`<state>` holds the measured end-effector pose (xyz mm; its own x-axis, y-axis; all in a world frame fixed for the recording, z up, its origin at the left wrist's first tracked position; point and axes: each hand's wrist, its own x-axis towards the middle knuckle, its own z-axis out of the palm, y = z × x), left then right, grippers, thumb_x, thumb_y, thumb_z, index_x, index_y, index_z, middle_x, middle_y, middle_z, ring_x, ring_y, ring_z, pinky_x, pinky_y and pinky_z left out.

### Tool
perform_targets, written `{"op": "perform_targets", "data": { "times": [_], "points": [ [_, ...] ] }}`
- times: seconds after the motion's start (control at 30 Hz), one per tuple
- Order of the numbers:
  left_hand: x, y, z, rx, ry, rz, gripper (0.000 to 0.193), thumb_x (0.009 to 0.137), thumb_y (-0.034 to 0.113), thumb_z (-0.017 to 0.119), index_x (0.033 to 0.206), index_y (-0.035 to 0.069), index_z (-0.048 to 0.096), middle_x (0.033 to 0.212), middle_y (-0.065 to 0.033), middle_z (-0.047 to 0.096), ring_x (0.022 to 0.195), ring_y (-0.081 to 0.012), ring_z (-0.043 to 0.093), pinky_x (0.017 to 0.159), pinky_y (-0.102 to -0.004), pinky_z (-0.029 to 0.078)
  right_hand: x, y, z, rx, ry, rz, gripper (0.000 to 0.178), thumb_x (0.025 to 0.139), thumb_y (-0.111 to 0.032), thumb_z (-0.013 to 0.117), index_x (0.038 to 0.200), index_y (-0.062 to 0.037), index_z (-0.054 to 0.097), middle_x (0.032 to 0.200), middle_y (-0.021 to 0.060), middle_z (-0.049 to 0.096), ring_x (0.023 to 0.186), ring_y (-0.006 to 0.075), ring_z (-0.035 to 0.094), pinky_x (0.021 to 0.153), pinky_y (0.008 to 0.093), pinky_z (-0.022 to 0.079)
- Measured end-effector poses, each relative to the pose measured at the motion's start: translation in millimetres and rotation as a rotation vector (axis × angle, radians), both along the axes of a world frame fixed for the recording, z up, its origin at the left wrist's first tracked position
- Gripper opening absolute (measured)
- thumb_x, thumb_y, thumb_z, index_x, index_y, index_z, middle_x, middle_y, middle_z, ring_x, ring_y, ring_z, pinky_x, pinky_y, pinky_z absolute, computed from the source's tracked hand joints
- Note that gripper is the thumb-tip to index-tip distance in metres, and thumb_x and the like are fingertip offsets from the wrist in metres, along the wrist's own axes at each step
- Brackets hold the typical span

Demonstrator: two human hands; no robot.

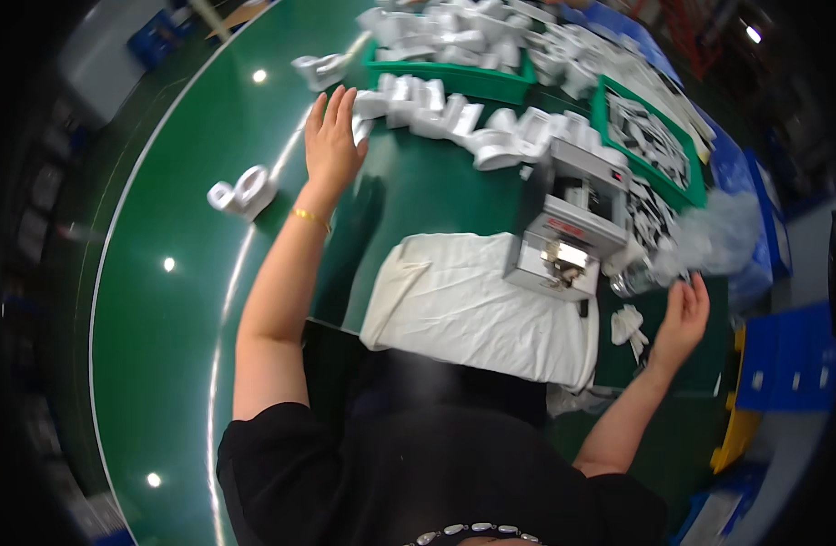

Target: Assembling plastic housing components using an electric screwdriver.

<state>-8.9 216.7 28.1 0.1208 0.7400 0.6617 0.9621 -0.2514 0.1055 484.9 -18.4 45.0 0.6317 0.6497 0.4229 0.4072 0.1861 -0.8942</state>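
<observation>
My left hand point(334, 141) reaches far over the green table with its fingers stretched out. It holds nothing and is beside a row of white curved plastic parts point(418, 102). One such part point(319, 70) lies just beyond its fingertips, and another white part with round openings point(245, 193) is off to the left. My right hand point(684, 318) is at the right edge of the work area, fingers bent together around something small and dark that I cannot make out. A clear jar point(633, 279) and a crumpled clear plastic bag point(720, 235) are next to it.
A grey bench machine point(563, 218) stands right of centre, behind a white cloth point(472, 305). Green trays hold white parts point(454, 41) and dark-and-light strips point(650, 141). White gloves point(628, 328) lie near my right hand. Blue bins point(782, 359) stand at the right.
</observation>
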Motion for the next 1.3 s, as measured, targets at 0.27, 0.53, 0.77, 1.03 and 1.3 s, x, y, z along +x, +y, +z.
{"op": "perform_targets", "data": {
  "times": [0.27,0.53,0.77,1.03,1.3],
  "points": [
    [6.0,115.8,-27.8,-0.241,0.264,0.013,0.068,0.078,0.014,0.066,0.141,0.015,0.04,0.114,-0.0109,0.065,0.112,-0.032,0.059,0.085,-0.0441,0.053,1.2,-22.7,15.4,-0.105,-0.005,-0.079,0.038,0.092,-0.005,0.065,0.128,-0.001,0.054,0.088,0.002,0.064,0.08,0.006,0.057,0.075,0.0184,0.043],
    [-40.1,67.2,-35.8,-0.45,-0.233,0.082,0.083,0.076,0.032,0.073,0.144,0.003,0.036,0.118,-0.0242,0.064,0.107,-0.0382,0.064,0.089,-0.0414,0.051,84.4,10.9,-22.0,-0.368,-0.228,-0.165,0.029,0.087,-0.008,0.069,0.115,-0.0017,0.063,0.093,0.0066,0.069,0.084,0.0108,0.063,0.075,0.0238,0.048],
    [-25.6,-49.2,8.7,-0.717,-1.097,-0.227,0.056,0.09,0.025,0.065,0.137,0.0,0.047,0.105,-0.0144,0.065,0.087,-0.0186,0.064,0.076,-0.0301,0.052,107.2,66.8,-41.9,-0.926,-0.569,-0.206,0.033,0.081,-0.03,0.071,0.102,-0.006,0.066,0.099,0.0147,0.07,0.093,0.0318,0.067,0.08,0.0409,0.052],
    [77.2,-193.8,-23.5,-1.223,-2.358,-0.668,0.035,0.097,0.039,0.046,0.11,0.009,0.059,0.094,-0.0043,0.067,0.074,-0.0156,0.064,0.066,-0.0265,0.058,128.5,68.5,-61.9,-0.963,-0.549,-0.198,0.03,0.08,-0.032,0.071,0.096,-0.0073,0.068,0.092,0.0164,0.071,0.089,0.0345,0.068,0.078,0.0414,0.053],
    [134.7,-237.3,-63.1,-1.812,-2.532,-0.651,0.072,0.092,0.069,0.04,0.132,0.011,0.052,0.102,-0.0107,0.068,0.073,-0.0216,0.065,0.061,-0.0356,0.052,98.4,94.0,-35.9,-0.716,-0.41,-0.246,0.042,0.075,-0.042,0.076,0.09,-0.0033,0.071,0.091,0.0163,0.072,0.087,0.031,0.069,0.077,0.0402,0.053]
  ]
}}
